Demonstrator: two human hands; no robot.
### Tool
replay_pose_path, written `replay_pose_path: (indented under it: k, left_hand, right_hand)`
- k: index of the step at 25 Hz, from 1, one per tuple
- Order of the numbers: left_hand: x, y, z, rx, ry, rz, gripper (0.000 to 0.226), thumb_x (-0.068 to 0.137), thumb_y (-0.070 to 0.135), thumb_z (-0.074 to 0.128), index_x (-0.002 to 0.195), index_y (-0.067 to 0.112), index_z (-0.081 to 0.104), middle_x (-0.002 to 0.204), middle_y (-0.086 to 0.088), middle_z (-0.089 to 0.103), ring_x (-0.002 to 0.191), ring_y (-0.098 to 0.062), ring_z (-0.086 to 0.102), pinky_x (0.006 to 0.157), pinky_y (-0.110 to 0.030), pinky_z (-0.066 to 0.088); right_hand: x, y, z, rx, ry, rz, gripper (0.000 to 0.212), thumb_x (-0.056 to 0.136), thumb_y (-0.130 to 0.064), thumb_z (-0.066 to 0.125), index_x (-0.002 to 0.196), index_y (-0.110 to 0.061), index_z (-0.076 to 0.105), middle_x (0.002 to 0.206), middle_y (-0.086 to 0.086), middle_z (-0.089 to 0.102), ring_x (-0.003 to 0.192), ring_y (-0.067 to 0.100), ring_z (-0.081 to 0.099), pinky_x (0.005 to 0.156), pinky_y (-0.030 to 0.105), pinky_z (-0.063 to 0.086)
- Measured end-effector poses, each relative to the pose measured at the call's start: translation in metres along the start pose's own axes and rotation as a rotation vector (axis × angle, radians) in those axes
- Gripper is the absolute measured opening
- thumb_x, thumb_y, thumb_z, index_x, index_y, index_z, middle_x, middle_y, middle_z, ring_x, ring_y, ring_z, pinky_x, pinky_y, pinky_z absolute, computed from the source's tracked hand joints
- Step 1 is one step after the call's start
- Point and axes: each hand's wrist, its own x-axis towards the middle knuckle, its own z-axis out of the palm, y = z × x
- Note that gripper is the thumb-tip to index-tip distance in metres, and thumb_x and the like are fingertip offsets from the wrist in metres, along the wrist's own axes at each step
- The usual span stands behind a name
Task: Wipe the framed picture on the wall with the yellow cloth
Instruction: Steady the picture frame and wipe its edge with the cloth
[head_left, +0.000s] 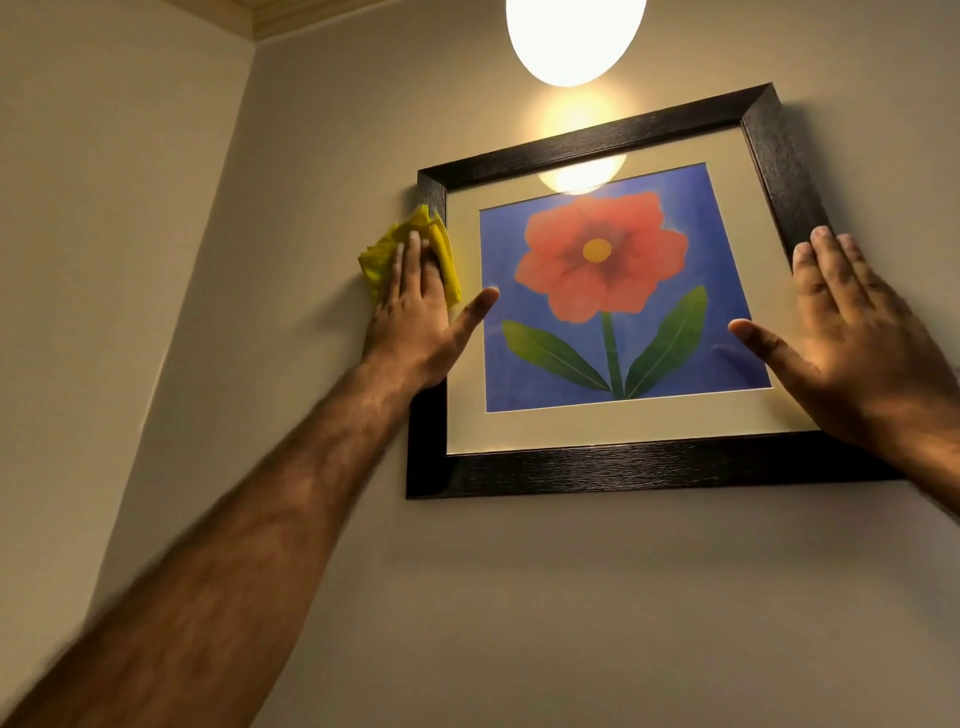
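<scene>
A framed picture (613, 465) hangs on the wall: dark wooden frame, cream mat, a red flower on blue. My left hand (421, 306) presses a crumpled yellow cloth (382, 257) flat against the frame's left side, near the upper left corner; the thumb reaches over the glass. My right hand (857, 338) lies flat with fingers together on the frame's right side, thumb spread over the glass, holding nothing. The cloth is partly hidden under my left fingers.
A round glowing lamp (574, 36) hangs just above the frame and reflects in the glass. A wall corner (249, 156) runs down to the left of the picture. Bare beige wall lies below the frame.
</scene>
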Motion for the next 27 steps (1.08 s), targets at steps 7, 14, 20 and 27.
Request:
replay_pose_path:
  k: [7,14,20,27]
  left_hand:
    - [-0.181,-0.020,0.027,0.056,-0.051,0.126,0.104,0.084,0.089,0.009,0.158,0.021,-0.020,0.166,0.007,-0.030,0.155,-0.010,-0.023,0.126,-0.036,0.002]
    - [-0.183,-0.012,0.023,0.126,-0.094,0.137,0.106,0.085,0.088,0.009,0.159,0.016,-0.016,0.169,-0.002,-0.023,0.157,-0.018,-0.019,0.129,-0.045,0.008]
    - [-0.029,-0.001,-0.003,0.107,-0.052,0.077,0.112,0.081,0.088,0.005,0.160,0.010,-0.010,0.170,-0.005,-0.017,0.157,-0.019,-0.016,0.129,-0.042,-0.001]
    - [0.051,0.008,-0.014,0.120,-0.040,0.007,0.116,0.080,0.091,0.008,0.160,0.008,-0.005,0.171,-0.008,-0.014,0.158,-0.024,-0.011,0.129,-0.046,-0.001]
  right_hand:
    - [-0.002,-0.001,-0.001,0.003,-0.007,-0.009,0.114,0.085,-0.087,0.007,0.162,-0.004,0.013,0.173,0.013,0.008,0.161,0.027,0.008,0.129,0.043,0.012]
    - [-0.003,-0.003,-0.004,0.005,-0.009,0.008,0.113,0.085,-0.087,0.007,0.163,-0.005,0.013,0.173,0.011,0.007,0.161,0.026,0.009,0.129,0.042,0.013]
    - [-0.003,-0.005,-0.007,0.014,-0.028,0.016,0.114,0.083,-0.087,0.005,0.164,-0.007,0.009,0.174,0.008,0.002,0.161,0.022,0.003,0.130,0.040,0.009]
    - [-0.006,-0.009,-0.005,0.020,-0.021,0.023,0.112,0.084,-0.087,0.009,0.164,-0.007,0.008,0.174,0.008,0.002,0.161,0.022,0.003,0.129,0.040,0.009]
